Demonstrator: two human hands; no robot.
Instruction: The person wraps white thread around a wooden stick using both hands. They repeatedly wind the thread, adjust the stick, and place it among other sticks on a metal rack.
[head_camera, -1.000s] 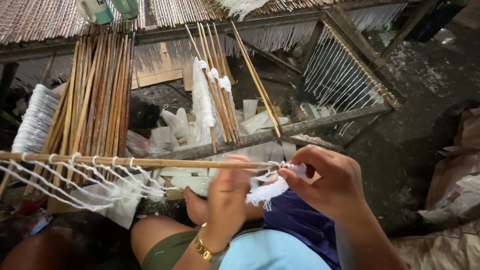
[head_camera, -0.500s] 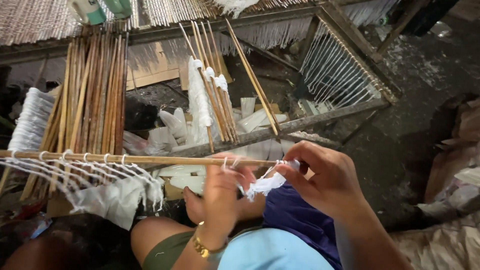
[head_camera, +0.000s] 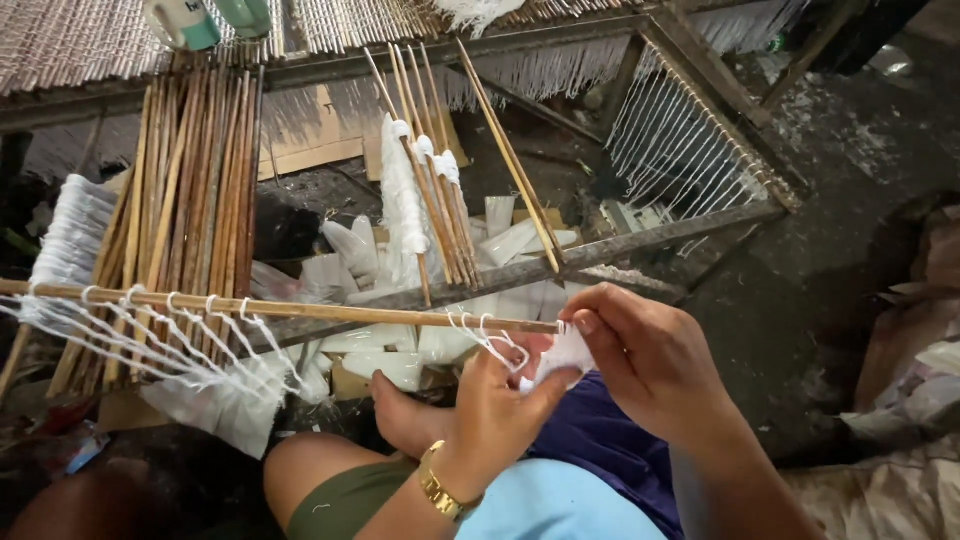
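A long thin bamboo stick (head_camera: 330, 311) lies level across my lap, with white string loops hanging from its left part. My right hand (head_camera: 650, 358) pinches the stick's right end together with a bunch of white string (head_camera: 560, 355). My left hand (head_camera: 495, 415), with a gold watch at the wrist, has its fingers in the string loops (head_camera: 490, 340) just under the stick near that end. A mass of white string (head_camera: 225, 400) hangs below the left loops.
A wooden frame (head_camera: 600, 250) stands in front, with a bundle of bamboo sticks (head_camera: 190, 190) leaning at left and several string-wrapped sticks (head_camera: 430, 190) in the middle. White plastic pieces (head_camera: 400, 340) lie beneath. Dark floor spreads at right beside sacks (head_camera: 920, 380).
My left hand has slid down from over the stick to just under it, drawing new white loops near the right end. The right hand stays at the stick's end.
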